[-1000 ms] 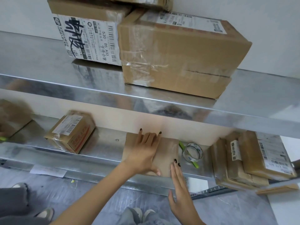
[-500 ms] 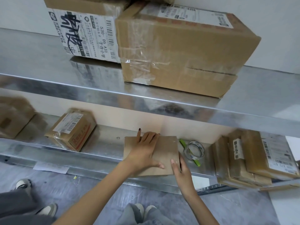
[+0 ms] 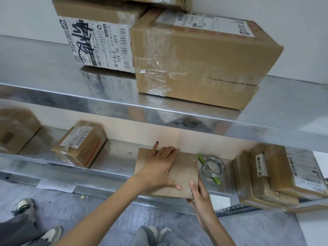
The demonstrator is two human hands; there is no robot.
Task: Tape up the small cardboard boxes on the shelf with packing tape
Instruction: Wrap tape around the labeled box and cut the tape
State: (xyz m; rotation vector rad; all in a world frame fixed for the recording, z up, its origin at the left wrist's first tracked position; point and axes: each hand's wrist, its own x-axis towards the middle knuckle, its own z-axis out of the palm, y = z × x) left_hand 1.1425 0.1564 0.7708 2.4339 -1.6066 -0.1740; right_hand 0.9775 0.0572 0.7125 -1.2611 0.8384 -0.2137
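On the lower shiny metal shelf (image 3: 120, 157), your left hand (image 3: 158, 169) presses flat, straight fingers (image 3: 166, 153) on the small plain brown cardboard box (image 3: 184, 167) while your right hand (image 3: 200, 196) pinches its near right corner; it looks light, stiff, likely to slide, so grip the edges.

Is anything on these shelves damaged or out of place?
Yes. The large box on the upper shelf has a split along its side and wrinkled tape. The parcel stack at right seems to overhang the lower shelf.

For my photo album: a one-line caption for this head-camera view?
Left hand flat on a small cardboard box, right hand gripping its corner, tape roll beside it.
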